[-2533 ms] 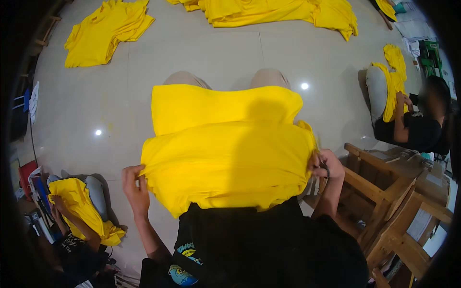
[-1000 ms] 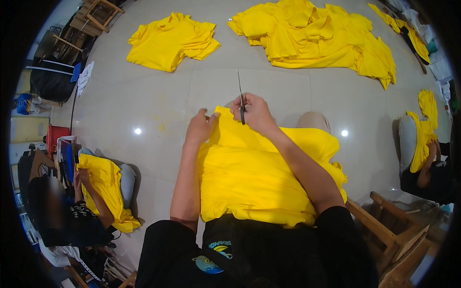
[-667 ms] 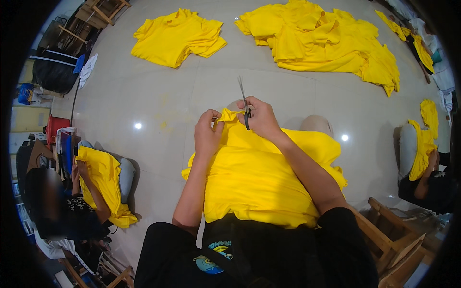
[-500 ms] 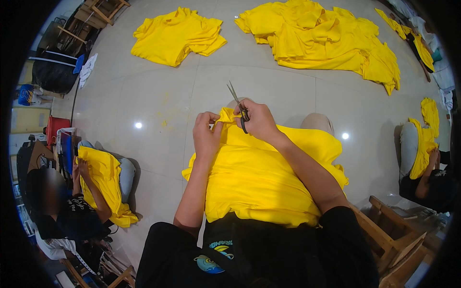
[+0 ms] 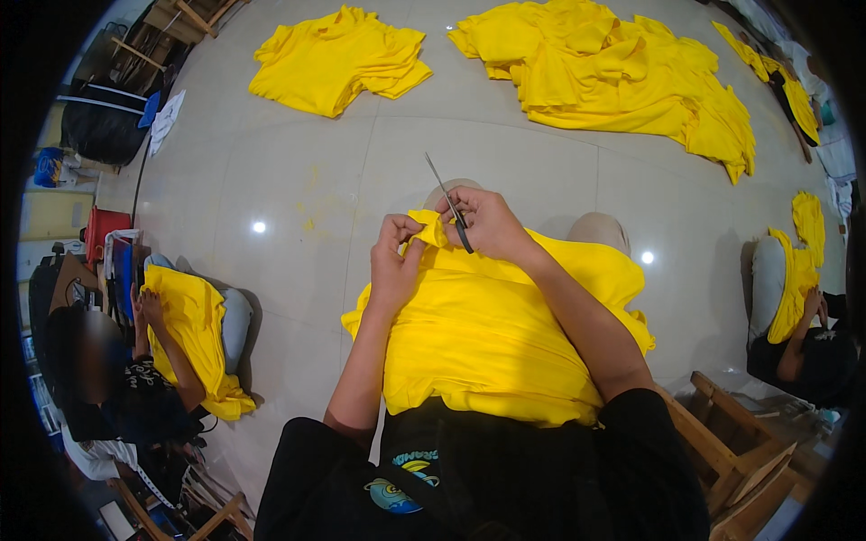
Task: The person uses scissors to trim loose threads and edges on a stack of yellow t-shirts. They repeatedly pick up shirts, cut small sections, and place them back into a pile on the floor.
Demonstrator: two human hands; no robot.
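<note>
Change: scissors (image 5: 463,232), blades spread half a second earlier, looked closed | Left hand (image 5: 394,261): pinched the bunched far-left corner of the yellow garment (image 5: 487,334) | Right hand (image 5: 487,225): gripped the scissors, fingertips beside that corner, cloth pinch unclear | Garment: near centre, against the black shirt (image 5: 541,469) | Meaning: work probably stayed on that corner; cut unconfirmed

left: open floor (image 5: 298,298) | ahead: shirt piles (image 5: 613,81) (gap between) | right: wooden frame (image 5: 702,428)

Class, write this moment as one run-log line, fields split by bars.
Left hand: pinching gathered end of yellow cloth | Right hand: holding scissors beside that end | Cloth: wrinkled | Floor ahead: heaped yellow shirts
</note>
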